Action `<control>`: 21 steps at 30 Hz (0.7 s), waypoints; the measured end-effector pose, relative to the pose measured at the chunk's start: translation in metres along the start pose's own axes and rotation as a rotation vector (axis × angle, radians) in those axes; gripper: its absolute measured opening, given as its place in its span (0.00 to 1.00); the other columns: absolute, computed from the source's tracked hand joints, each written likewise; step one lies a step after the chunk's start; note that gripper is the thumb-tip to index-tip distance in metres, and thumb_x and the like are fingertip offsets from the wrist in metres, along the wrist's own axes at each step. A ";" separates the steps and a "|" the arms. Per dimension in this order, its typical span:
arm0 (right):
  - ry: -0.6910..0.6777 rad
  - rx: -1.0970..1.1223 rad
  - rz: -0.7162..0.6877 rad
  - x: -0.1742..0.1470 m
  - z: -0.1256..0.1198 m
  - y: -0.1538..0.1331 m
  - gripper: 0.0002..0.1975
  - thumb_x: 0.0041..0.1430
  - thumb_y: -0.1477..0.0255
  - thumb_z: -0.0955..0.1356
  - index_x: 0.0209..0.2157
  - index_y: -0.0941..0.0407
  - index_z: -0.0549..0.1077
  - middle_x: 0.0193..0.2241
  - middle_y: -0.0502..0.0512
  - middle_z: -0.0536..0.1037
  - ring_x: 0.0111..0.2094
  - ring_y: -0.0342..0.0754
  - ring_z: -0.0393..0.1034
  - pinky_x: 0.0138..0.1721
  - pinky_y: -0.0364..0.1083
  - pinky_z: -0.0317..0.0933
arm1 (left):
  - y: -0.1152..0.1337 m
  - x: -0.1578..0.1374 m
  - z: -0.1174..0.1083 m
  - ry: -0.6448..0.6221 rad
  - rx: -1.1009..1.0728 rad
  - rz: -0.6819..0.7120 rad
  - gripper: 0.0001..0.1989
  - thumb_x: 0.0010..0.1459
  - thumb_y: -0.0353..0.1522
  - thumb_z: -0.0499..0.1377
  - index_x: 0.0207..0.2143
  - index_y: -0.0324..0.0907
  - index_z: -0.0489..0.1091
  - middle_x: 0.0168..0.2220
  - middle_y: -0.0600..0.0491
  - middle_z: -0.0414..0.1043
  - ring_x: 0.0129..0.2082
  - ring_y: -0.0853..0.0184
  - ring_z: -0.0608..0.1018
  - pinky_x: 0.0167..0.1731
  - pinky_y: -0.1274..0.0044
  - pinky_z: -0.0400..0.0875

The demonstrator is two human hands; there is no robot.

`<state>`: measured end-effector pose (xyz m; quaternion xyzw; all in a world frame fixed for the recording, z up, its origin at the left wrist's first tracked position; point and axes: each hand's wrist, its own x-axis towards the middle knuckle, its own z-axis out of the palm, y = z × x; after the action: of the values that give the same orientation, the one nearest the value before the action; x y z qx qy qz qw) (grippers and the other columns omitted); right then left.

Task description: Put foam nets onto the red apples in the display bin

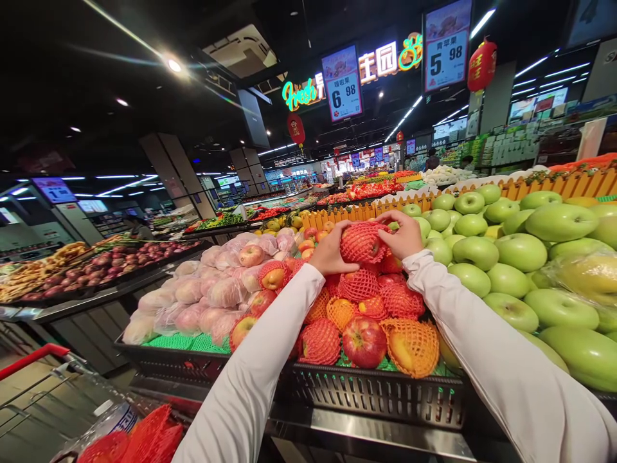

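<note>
An apple in a red foam net (362, 243) is held up between my two hands, above the middle of the pile. My left hand (331, 249) is closed round its left side, the thumb underneath. On its upper right, the fingers of my right hand (403, 235) grip the net. Just below lie several netted apples (357, 285) in red and orange foam. Among them sits a bare red apple (364, 341), near the front of the black crate (371, 393).
Plastic-wrapped pale fruits (193, 289) are heaped on the left, green apples (513, 251) on the right. A shopping cart (36, 360) with a red handle stands at lower left, holding a bottle (116, 419) and red netting (154, 437). Price signs (342, 83) hang overhead.
</note>
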<state>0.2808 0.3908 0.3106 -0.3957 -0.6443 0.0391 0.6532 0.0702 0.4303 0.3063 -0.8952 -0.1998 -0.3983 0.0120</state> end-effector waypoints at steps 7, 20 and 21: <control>-0.180 0.078 0.028 0.001 0.005 0.007 0.06 0.45 0.77 0.67 0.29 0.54 0.71 0.31 0.53 0.77 0.34 0.50 0.72 0.44 0.52 0.67 | 0.002 -0.001 0.010 0.144 -0.058 -0.033 0.45 0.37 0.37 0.70 0.56 0.43 0.54 0.53 0.44 0.66 0.53 0.52 0.73 0.56 0.62 0.66; -0.187 0.210 0.232 -0.004 0.017 0.016 0.21 0.52 0.68 0.73 0.48 0.57 0.71 0.38 0.57 0.78 0.40 0.49 0.74 0.49 0.54 0.68 | -0.069 -0.028 -0.038 0.748 0.397 -0.842 0.40 0.47 0.34 0.68 0.57 0.44 0.50 0.56 0.43 0.58 0.59 0.55 0.65 0.59 0.67 0.62; -0.199 0.209 0.234 -0.004 0.016 0.016 0.21 0.52 0.68 0.73 0.48 0.57 0.71 0.38 0.57 0.78 0.39 0.49 0.73 0.49 0.54 0.68 | -0.075 -0.033 -0.040 0.709 0.393 -0.887 0.39 0.46 0.34 0.68 0.57 0.44 0.51 0.56 0.43 0.58 0.58 0.55 0.66 0.58 0.67 0.62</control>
<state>0.2731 0.4072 0.2964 -0.3920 -0.6479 0.2205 0.6148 -0.0052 0.4804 0.2993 -0.5200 -0.6082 -0.5950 0.0758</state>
